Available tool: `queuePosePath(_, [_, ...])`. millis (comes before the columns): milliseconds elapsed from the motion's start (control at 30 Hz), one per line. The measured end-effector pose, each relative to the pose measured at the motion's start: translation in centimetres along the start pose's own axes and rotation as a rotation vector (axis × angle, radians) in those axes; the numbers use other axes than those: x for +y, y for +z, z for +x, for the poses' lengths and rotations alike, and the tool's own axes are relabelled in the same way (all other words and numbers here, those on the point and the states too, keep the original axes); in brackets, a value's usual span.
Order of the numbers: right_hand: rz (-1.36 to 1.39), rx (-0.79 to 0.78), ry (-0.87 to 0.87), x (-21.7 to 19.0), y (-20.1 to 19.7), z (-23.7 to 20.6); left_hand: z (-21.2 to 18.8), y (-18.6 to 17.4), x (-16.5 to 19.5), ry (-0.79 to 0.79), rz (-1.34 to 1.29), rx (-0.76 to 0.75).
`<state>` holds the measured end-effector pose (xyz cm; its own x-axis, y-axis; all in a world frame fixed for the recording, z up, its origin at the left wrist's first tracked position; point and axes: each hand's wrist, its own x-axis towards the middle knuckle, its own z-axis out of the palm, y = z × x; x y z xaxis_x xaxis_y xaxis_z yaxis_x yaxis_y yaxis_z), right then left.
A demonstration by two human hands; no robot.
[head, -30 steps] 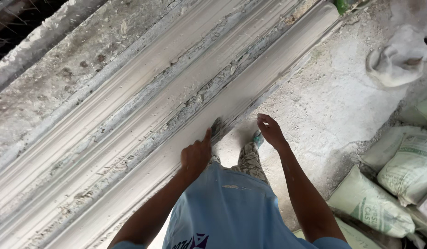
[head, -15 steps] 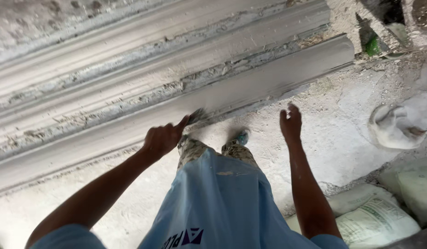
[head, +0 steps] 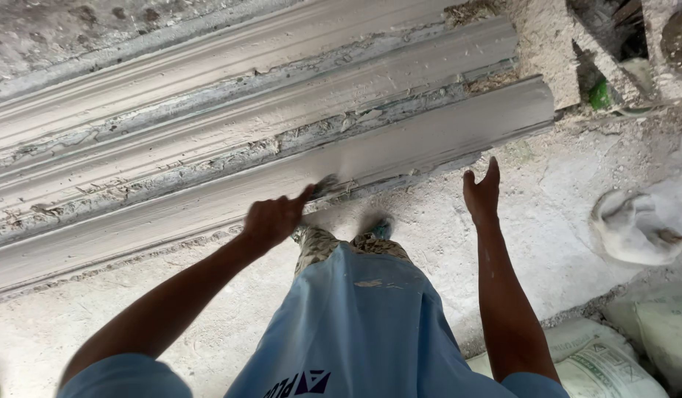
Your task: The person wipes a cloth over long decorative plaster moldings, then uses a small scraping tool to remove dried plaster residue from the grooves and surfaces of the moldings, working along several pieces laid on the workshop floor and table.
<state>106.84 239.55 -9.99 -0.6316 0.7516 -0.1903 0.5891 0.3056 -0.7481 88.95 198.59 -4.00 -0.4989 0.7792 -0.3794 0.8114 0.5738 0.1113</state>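
My left hand is closed around a small tool, probably a scraper or trowel blade, though it is too blurred to name for certain. Its tip rests against the nearest cast cement moulding, a long grey curved strip lying on the floor in front of my feet, with more ridged strips running parallel beyond it. My right hand hangs open and empty, fingers spread, just off the moulding's near edge and touching nothing.

I judge the moulding heavy and stiff, but brittle along its thin edges, where crumbs of mortar already lie loose. Its face looks smooth and possibly damp, so it may mark or smear under pressure. If I had to take hold of it, I would go for the thick underside along the length, never the lip. The tool itself is light, and a firm closed grip near the blade suits it.

White filled sacks lie by my right side, and a pale crumpled sack sits further out.
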Motion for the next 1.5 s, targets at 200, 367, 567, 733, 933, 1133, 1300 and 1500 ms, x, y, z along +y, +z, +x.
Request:
queuePosePath(200, [-0.066,-0.014,-0.025,-0.3,1.2,1.4,6.2,1.3,5.6,0.166,0.018,0.411])
queuePosePath(367, [-0.049,-0.042,-0.044,0.1,1.0,1.6,3.3,0.2,2.8,0.01,-0.022,0.001])
queuePosePath(567, [0.093,-0.049,-0.084,-0.1,1.5,1.1,9.6,0.6,8.9,0.081,-0.05,0.175])
queuePosePath(733, [-0.025,-0.024,-0.059,0.2,1.6,1.3,8.7,-0.6,8.1,0.046,-0.111,-0.025])
queuePosePath(933, [0.026,0.026,-0.073,0.0,1.7,1.2,10.4,-3.3,10.8,0.043,-0.092,-0.094])
queuePosePath(1133, [-0.074,0.004,-0.036,-0.6,1.3,1.3,12.2,-3.9,12.2,0.055,-0.103,-0.071])
queuePosePath(1300, [-0.09,-0.009,-0.077,-0.1,0.7,1.6,11.4,-4.1,11.8,0.027,-0.096,-0.12])
queuePosePath(1500, [-0.256,-0.022,-0.097,0.0,0.0,1.7,14.9,-4.1,15.9,0.042,-0.182,-0.055])
